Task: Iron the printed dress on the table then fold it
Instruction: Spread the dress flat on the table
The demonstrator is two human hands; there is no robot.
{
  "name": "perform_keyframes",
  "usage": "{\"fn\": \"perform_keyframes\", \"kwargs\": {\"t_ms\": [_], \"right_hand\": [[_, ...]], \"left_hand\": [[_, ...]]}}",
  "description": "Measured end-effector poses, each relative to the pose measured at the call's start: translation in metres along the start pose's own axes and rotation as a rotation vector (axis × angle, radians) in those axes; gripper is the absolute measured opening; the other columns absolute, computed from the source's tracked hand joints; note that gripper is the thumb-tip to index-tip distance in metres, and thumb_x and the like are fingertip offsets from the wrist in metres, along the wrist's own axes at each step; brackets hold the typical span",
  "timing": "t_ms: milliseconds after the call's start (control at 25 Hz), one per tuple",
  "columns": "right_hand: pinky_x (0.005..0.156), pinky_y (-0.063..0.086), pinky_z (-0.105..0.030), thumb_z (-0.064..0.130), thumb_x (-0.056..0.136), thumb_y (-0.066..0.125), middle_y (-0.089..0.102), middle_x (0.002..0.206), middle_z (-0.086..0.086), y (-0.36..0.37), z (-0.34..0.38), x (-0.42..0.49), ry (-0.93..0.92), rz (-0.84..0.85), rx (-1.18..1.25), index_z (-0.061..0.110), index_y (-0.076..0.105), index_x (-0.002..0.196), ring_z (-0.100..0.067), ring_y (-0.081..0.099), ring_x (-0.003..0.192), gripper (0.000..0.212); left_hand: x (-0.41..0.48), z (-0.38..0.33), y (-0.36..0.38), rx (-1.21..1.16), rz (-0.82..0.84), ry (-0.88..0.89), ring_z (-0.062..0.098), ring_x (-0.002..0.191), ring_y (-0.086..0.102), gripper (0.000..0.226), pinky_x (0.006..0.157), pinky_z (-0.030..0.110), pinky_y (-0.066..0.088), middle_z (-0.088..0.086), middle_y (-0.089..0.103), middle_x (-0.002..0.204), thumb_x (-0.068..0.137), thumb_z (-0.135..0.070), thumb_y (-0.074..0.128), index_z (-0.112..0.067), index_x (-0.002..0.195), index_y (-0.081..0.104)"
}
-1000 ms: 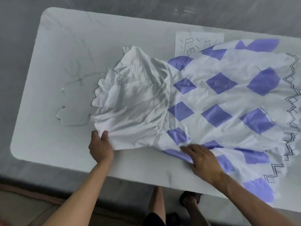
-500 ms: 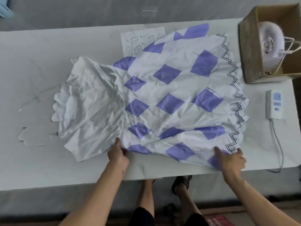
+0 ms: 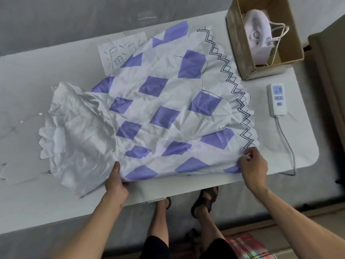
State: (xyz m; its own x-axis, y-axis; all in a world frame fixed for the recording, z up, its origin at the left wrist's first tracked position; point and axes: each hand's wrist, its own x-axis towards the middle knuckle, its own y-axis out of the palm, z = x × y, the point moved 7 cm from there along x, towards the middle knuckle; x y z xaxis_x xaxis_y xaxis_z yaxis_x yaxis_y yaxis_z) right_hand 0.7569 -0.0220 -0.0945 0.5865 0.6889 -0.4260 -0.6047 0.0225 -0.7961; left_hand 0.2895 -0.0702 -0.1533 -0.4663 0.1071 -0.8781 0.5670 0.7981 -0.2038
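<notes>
Table [image 3: 46, 68] under crumpled dress [image 3: 164, 116], grey floor [image 3: 74, 19]

A crumpled white dress [image 3: 158, 113] with purple diamonds and a black zigzag hem lies spread on the white table [image 3: 37, 75]. At the dress's near edge, the left hand [image 3: 116, 182] grips the fabric where the plain bodice meets the skirt, thumb on top, and the right hand [image 3: 254, 167] pinches the near hem corner. Right of the dress's hem, a cardboard box [image 3: 240, 53] holds a pale iron [image 3: 258, 36] and a power strip [image 3: 277, 99] lies nearer, while 1 scribbled paper sheet [image 3: 115, 51] pokes out from under its far edge.
</notes>
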Motion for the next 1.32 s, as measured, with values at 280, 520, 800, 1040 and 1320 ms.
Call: {"fn": "perform_keyframes", "kwargs": {"t_ms": [280,520,800,1040,1320], "right_hand": [[0.077,0.043,-0.039,0.026,0.079,0.07,0.06,0.112,-0.017,0.045,0.03,0.043,-0.008,0.209,-0.067,0.01,0.048,0.119,-0.035,0.056,0.102,0.048],[0.083,0.041,-0.041,0.011,0.083,0.051,0.059,0.109,-0.02,0.031,0.028,0.043,0.102,0.048,-0.295,0.007,0.057,0.104,-0.039,0.055,0.104,0.023],[0.091,0.041,-0.038,0.006,0.08,0.057,0.055,0.122,-0.014,0.086,0.216,0.066,-0.581,0.147,-0.245,0.008,0.059,0.12,-0.034,0.051,0.112,0.04],[0.113,0.025,-0.045,0.035,0.081,0.065,0.036,0.148,-0.014,0.142,0.359,0.143,-1.014,0.039,-0.53,0.015,0.034,0.145,-0.034,0.033,0.136,0.074],[0.072,0.034,-0.039,0.022,0.085,0.049,0.063,0.092,-0.017,0.166,0.413,0.19,-1.008,-0.008,-0.607,0.011,0.058,0.103,-0.039,0.058,0.085,0.023]], "left_hand": [[-0.039,-0.044,-0.014,0.747,-0.447,0.572,0.041,0.114,0.053,0.067,0.092,0.046,0.044,0.024,0.046,0.133,0.075,-0.016,0.076,0.001,0.131,0.044],[-0.027,-0.048,0.064,1.663,-0.01,0.853,0.037,0.11,0.056,0.04,0.088,0.042,0.047,0.013,0.049,0.127,0.087,-0.023,0.059,-0.021,0.126,0.053],[-0.024,-0.205,0.113,1.295,-0.016,1.168,0.034,0.121,0.051,0.046,0.096,0.043,0.044,0.01,0.049,0.139,0.09,-0.001,0.051,-0.014,0.134,0.046],[0.041,-0.28,0.19,1.899,0.079,1.38,0.03,0.131,0.045,0.057,0.116,0.041,0.018,0.012,0.061,0.129,0.075,-0.009,0.066,-0.011,0.131,0.053],[0.038,-0.298,0.177,1.452,-0.52,1.151,0.04,0.104,0.053,0.019,0.092,0.044,0.035,0.023,0.06,0.107,0.082,-0.015,0.053,-0.007,0.099,0.06]]}}
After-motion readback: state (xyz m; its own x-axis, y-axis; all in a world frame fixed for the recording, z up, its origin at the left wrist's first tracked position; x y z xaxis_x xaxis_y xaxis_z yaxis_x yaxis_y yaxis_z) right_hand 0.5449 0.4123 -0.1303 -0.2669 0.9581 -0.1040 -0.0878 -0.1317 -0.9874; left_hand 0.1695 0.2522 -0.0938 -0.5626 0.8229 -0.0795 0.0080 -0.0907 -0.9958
